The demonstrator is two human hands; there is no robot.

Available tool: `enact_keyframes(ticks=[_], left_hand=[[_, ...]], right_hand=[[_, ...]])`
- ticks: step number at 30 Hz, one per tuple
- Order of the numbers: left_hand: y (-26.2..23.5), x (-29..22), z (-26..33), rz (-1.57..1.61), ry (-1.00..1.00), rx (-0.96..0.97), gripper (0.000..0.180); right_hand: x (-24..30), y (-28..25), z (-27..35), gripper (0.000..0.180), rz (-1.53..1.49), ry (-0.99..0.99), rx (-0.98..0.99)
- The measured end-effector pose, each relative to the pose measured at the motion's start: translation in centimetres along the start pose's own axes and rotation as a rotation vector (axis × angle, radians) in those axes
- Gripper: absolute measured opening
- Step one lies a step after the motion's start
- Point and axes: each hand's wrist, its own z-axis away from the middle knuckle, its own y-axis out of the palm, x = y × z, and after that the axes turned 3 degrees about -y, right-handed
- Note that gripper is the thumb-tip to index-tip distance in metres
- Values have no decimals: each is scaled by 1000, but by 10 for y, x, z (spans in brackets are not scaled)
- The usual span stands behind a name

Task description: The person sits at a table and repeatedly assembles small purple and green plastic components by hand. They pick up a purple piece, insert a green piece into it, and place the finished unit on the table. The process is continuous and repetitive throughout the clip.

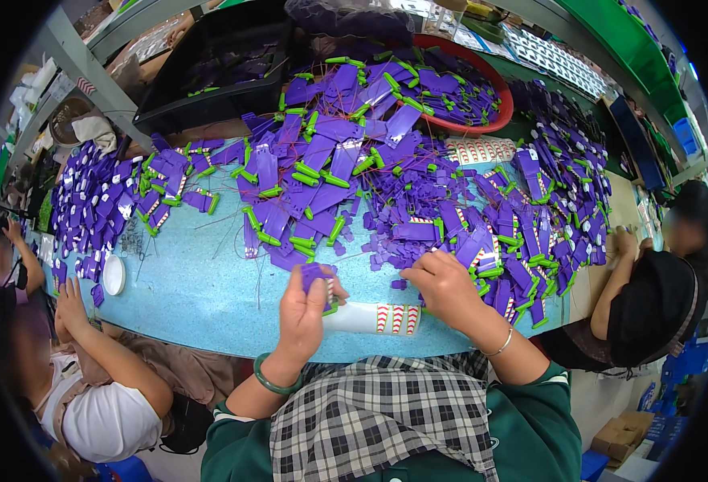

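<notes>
My left hand (304,313) is closed around a small purple plastic piece (317,275) just above the blue table's front edge. My right hand (444,287) rests a little to the right, fingers curled down on the table next to loose purple bits, beside a white strip of red-striped stickers (379,318). A large heap of purple parts with green clips (346,169) spreads across the table beyond both hands. A green bangle sits on my left wrist, a thin bracelet on my right.
A red basin (494,120) of purple parts and a black crate (209,72) stand at the back. Another person sits at the left by a purple pile (89,201) and a white lid (114,275); a second person sits at the right.
</notes>
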Motion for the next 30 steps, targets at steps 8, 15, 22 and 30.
enact_keyframes(ticks=[8,15,22,30], left_hand=[[19,12,4,-246,-221,368,16],[24,1,3,-537,-45,438,17],[18,4,0,-689,59,471,18],[19,-2,5,-559,-9,456,18]], right_hand=[[29,-21,-22,13,-698,249,24],[39,-8,-21,20,-583,156,13],[39,-10,-25,24,-500,185,-34],[41,-8,-21,16,-649,253,119]])
